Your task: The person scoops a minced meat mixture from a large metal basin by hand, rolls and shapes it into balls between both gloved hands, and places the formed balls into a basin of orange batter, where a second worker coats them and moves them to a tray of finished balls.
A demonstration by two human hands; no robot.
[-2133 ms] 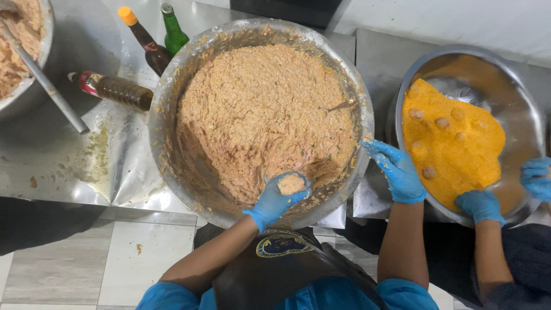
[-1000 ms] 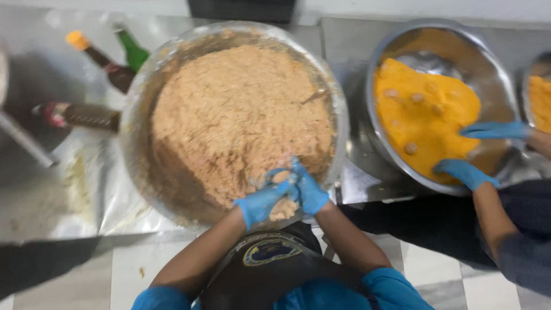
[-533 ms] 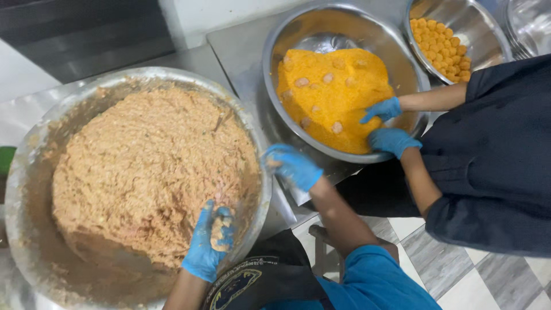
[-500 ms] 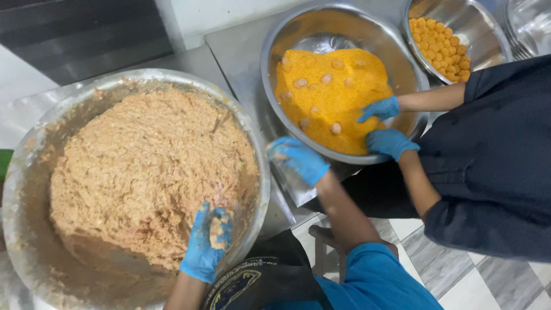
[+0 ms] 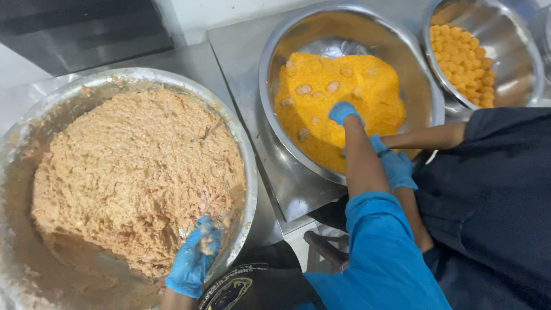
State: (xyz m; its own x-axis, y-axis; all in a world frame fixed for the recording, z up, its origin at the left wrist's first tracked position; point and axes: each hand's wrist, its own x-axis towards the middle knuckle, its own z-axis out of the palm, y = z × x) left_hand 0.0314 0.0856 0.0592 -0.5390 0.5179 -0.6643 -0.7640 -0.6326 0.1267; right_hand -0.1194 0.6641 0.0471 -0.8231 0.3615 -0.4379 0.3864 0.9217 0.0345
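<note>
A steel bowl (image 5: pixel 519 40) sits at the upper right on the steel counter (image 5: pixel 241 74), heaped with small orange-coated balls (image 5: pixel 462 54). A co-worker in a dark top (image 5: pixel 493 189) stands at the right edge, with one blue-gloved hand (image 5: pixel 396 166) low beside the neighbouring bowl's rim. A dark panel (image 5: pixel 80 28) runs along the back at upper left, next to a white wall (image 5: pixel 229 14).

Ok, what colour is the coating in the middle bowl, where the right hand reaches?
Bright orange-yellow crumb coating, seen in the head view, under the right hand.
</note>
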